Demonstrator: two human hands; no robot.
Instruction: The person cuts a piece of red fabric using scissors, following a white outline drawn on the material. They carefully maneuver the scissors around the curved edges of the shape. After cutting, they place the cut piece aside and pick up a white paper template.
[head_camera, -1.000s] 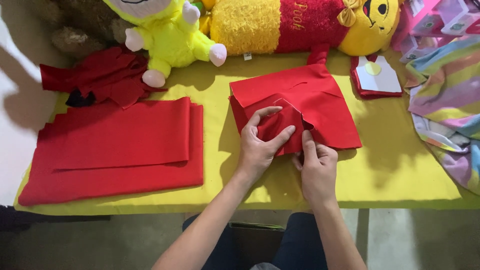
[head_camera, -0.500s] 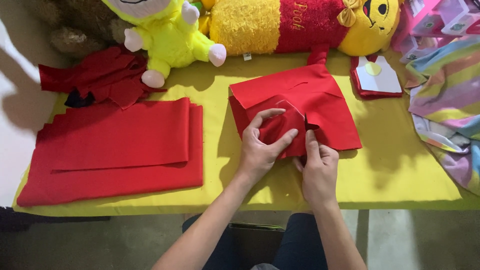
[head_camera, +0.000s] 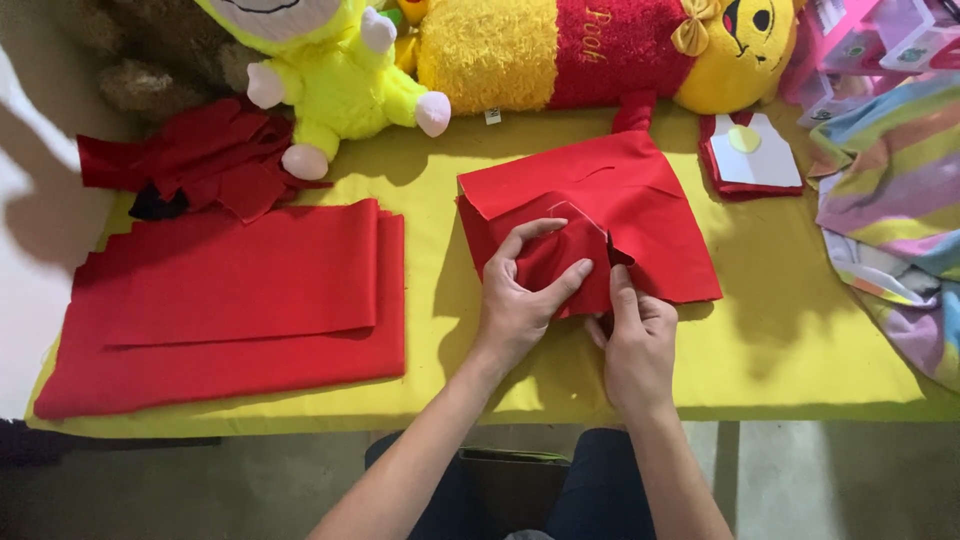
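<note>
A piece of red cloth (head_camera: 620, 190) lies on the yellow table cover (head_camera: 800, 330), in the middle. Its near edge is bunched up between both hands. My left hand (head_camera: 520, 300) pinches a fold of it between thumb and fingers. Just to the right, my right hand (head_camera: 635, 340) grips the cloth's lower edge with the index finger pressed along it. The two hands almost touch.
A folded stack of red fabric (head_camera: 230, 300) lies at the left, with red scraps (head_camera: 190, 160) behind it. Plush toys, one pale yellow (head_camera: 330, 80) and one yellow and red (head_camera: 590, 50), line the far edge. A small red and white piece (head_camera: 750, 155) and striped cloth (head_camera: 890, 200) are at the right.
The hands have shifted their hold on the cloth's near edge only slightly; the left fingers have spread a little over the fold. Nothing else has moved.
</note>
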